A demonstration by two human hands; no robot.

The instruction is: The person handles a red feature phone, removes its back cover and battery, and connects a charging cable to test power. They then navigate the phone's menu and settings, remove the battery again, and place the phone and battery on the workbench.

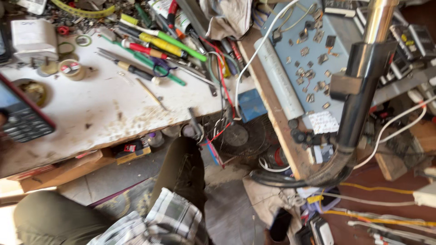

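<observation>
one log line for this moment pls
view: head | hands: out of frame | keypad phone: left edge, over white bench | screwdrivers: heaped at bench back

Looking down on a cluttered white worktop [104, 109]. Red keypad phone [20, 115] at the left edge, partly cut off. Pile of green, yellow and red-handled screwdrivers [154, 50] toward the back. Tape roll [72, 69] near them. Blue board [313, 59] strewn with small metal parts at right, dark pipe [359, 90] across it. Olive-trousered knees [181, 172] below.

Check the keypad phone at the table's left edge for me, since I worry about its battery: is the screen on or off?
On. The phone screen glows blue above its dark keys.
</observation>
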